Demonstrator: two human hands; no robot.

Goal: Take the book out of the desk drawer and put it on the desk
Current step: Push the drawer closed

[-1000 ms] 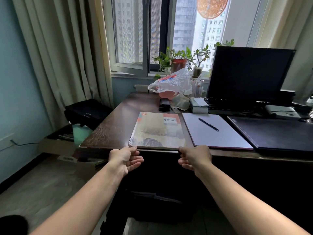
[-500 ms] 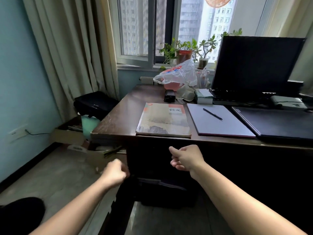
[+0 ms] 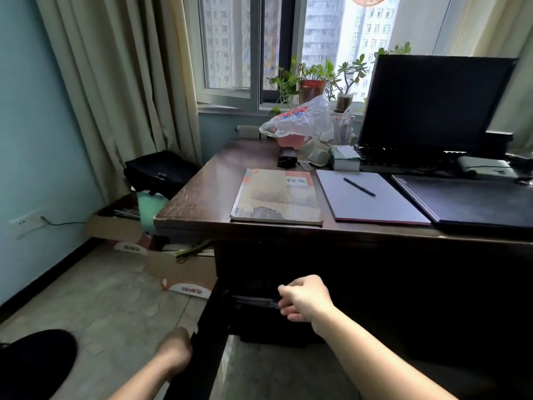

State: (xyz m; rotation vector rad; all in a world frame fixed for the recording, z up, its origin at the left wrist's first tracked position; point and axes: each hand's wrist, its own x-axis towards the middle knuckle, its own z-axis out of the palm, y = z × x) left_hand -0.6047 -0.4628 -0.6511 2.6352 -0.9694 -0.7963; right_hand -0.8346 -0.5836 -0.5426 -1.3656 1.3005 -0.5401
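Note:
The book (image 3: pixel 276 197), with a pale cover and a red band along its top, lies flat on the dark wooden desk (image 3: pixel 202 194) near the front edge. Both hands are below the desktop. My right hand (image 3: pixel 305 298) hangs in front of the dark drawer opening (image 3: pixel 259 310), fingers curled with nothing in them. My left hand (image 3: pixel 176 349) is low down against the edge of a dark panel (image 3: pixel 204 342) that juts out from the desk. Its fingers are curled and partly hidden, so I cannot tell whether it grips the panel.
Right of the book lie a grey notebook (image 3: pixel 372 200) with a pen (image 3: pixel 359 186) and a closed laptop (image 3: pixel 467 203). A monitor (image 3: pixel 432 102), plastic bag (image 3: pixel 300 119) and plants stand at the back. Cardboard boxes (image 3: pixel 184 272) and a black bag (image 3: pixel 161 171) sit left of the desk.
Both hands have left the book's near edge and dropped below the desktop. The left hand went down to the dark panel, the right to the drawer opening. The book stays on the desk.

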